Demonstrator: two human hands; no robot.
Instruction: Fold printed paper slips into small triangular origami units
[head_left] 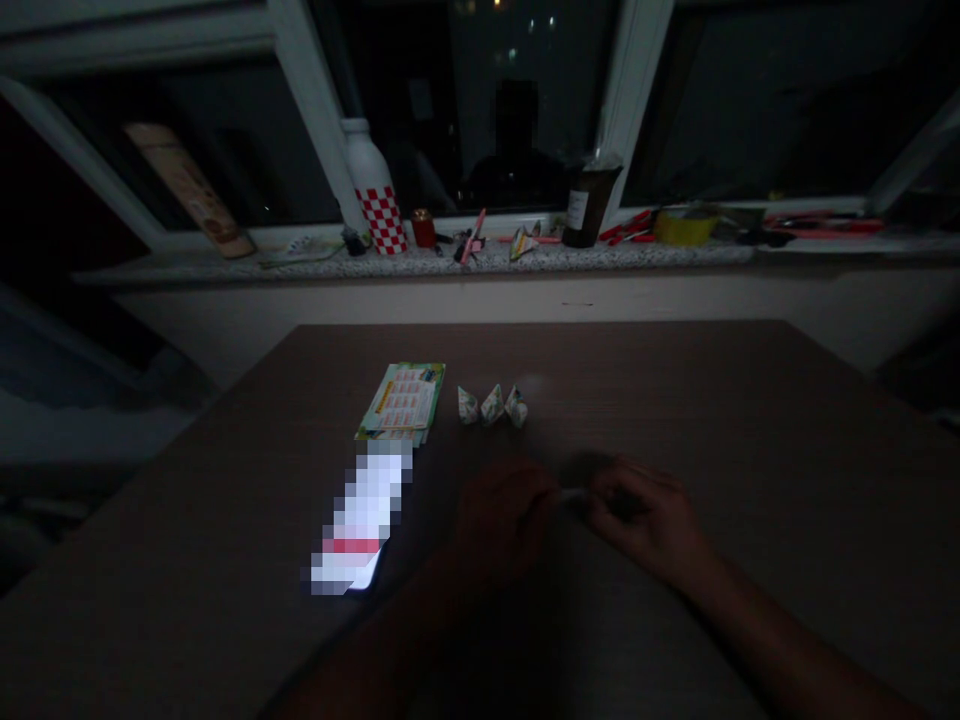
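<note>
Low over the dark table, my left hand and my right hand face each other with fingers pinched. Between their fingertips shows a small pale piece, which looks like folded paper; the rest of it is hidden by the fingers and the dim light. Just beyond my hands stand three pointed folded paper shapes in a row: a left one, a middle one and a right one. To their left lies a stack of printed paper sheets.
A lit phone, its screen blurred, lies left of my hands on the brown table. Along the windowsill stand a checkered bottle, a small red jar, a dark pouch and a yellow tape roll.
</note>
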